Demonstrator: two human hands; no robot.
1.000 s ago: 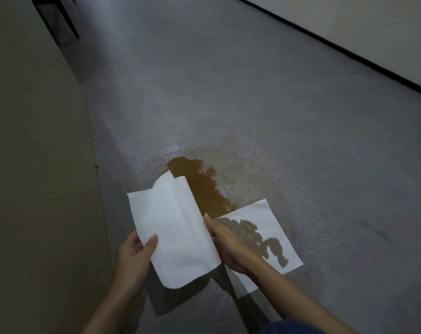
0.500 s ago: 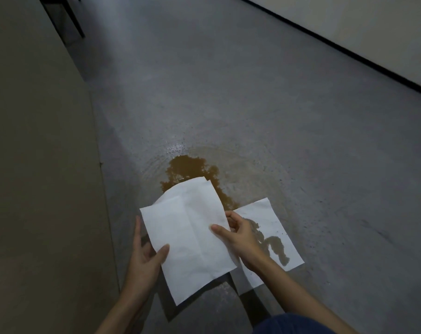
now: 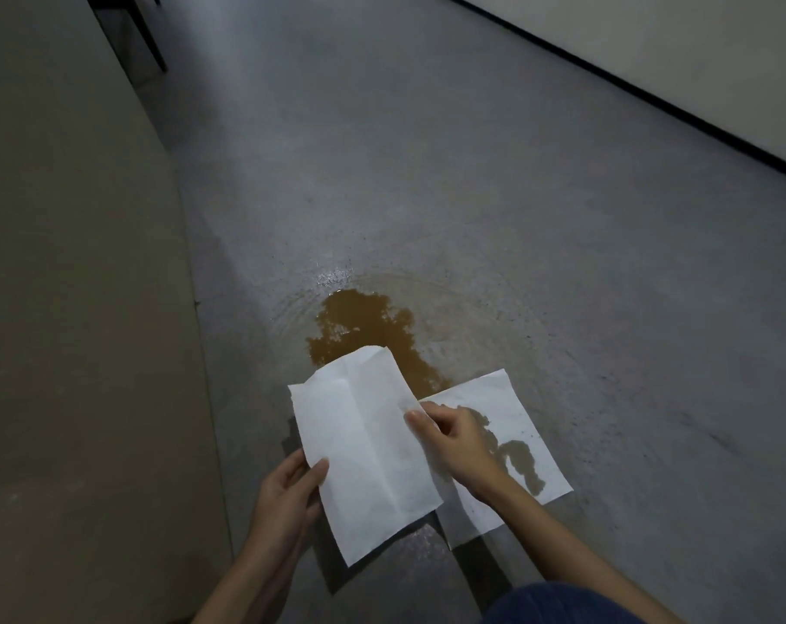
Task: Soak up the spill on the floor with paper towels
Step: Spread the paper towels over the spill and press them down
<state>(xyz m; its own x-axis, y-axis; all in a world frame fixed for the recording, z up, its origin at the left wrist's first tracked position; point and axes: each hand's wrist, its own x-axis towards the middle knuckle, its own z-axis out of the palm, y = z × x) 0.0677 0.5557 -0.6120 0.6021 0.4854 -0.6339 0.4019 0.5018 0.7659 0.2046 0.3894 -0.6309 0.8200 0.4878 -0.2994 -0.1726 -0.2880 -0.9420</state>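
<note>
Plainly light and limp, the dry paper towel [image 3: 368,448] is pinched at its near-left edge by the left hand [image 3: 287,497] and its right edge by the right hand [image 3: 454,443], seemingly just above the brown spill [image 3: 364,331], beside a stained towel [image 3: 508,439] lying flat on the floor [image 3: 472,173].

A tall beige panel [image 3: 67,308] fills the left side, running from near to far; dark furniture legs [image 3: 150,36] stand at the far left; a pale wall [image 3: 675,51] with a black baseboard [image 3: 630,90] crosses the far right.
</note>
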